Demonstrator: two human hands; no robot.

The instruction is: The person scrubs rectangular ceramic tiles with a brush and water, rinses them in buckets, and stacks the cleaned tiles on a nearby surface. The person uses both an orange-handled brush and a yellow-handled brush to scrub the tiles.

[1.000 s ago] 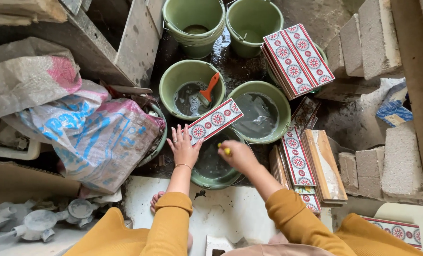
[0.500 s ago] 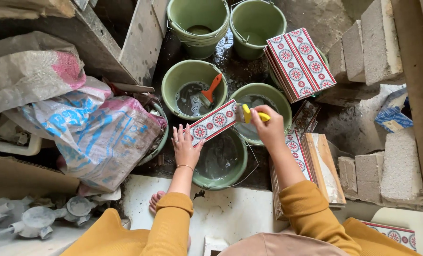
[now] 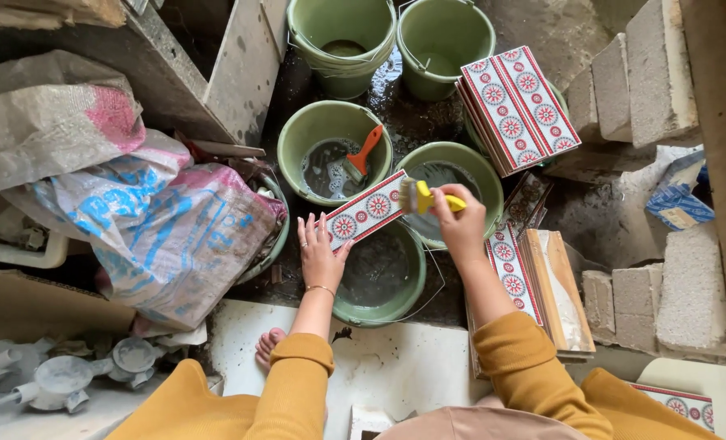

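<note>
Centre of frame: patterned tile (image 3: 364, 210) propped over green basin (image 3: 379, 273), steadied by left hand (image 3: 320, 253) with fingers spread flat. Right hand (image 3: 459, 222) clenched around yellow brush (image 3: 428, 196), bristles brought from the right basin onto tile's right end.

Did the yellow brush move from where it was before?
Yes. The yellow brush went up from the near green bucket to the patterned tile.
</note>
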